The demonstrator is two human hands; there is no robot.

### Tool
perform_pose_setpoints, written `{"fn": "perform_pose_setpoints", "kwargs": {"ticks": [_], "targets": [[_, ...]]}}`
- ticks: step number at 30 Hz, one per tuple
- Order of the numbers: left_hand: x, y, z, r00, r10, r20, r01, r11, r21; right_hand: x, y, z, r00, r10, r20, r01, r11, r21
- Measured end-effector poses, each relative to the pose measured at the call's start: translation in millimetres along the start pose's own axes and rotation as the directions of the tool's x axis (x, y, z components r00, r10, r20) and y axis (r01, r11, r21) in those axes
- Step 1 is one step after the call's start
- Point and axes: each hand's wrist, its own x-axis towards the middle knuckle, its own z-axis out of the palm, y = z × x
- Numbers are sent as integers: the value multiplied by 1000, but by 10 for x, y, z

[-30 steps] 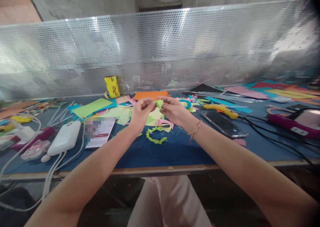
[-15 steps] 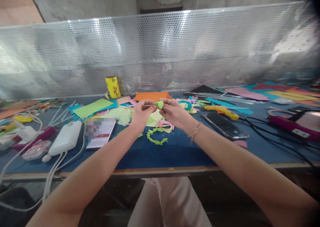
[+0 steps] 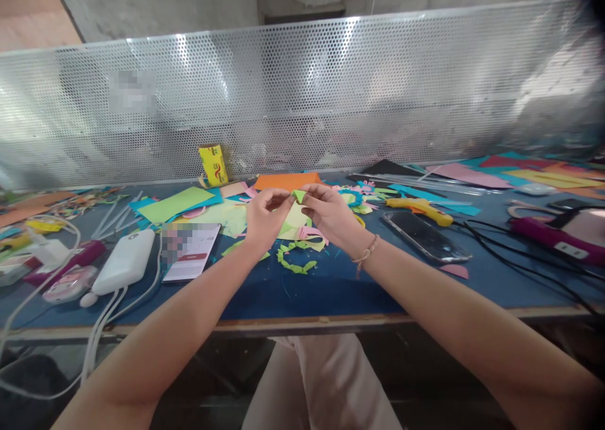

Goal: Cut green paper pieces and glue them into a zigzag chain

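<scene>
Between my fingertips is a small folded piece of green paper, held above the middle of the table. My left hand pinches its left side, and my right hand pinches the right side; the fingers cover part of it. Below my hands, a curved strip of folded green paper lies on the blue tabletop. Pink and pale yellow paper strips are just above that curve. Pale green paper sheets spread out behind my left hand.
To the right are a yellow glue gun and a dark phone. On the left lie a lit phone and a white power bank with cables. A yellow packet stands by the perforated metal screen. Coloured paper sheets lie at the back right.
The green paper has turned between my fingers and shows less of itself now. Both hands stay in nearly the same place, with the fingertips drawn closer around it.
</scene>
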Motion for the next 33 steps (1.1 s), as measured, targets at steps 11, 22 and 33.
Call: {"fn": "perform_pose_setpoints", "kwargs": {"ticks": [11,22,33], "targets": [[9,-11,2,1000,-15,26,16,1000,-22,-2,13,-5,999,38,19,-39,999,31],[5,-8,9,998,-6,65,3,999,52,-2,11,-9,1000,19,-9,-19,999,-44],[-15,7,14,998,-6,60,5,1000,26,30,97,-36,996,-87,17,89,987,-137]]}}
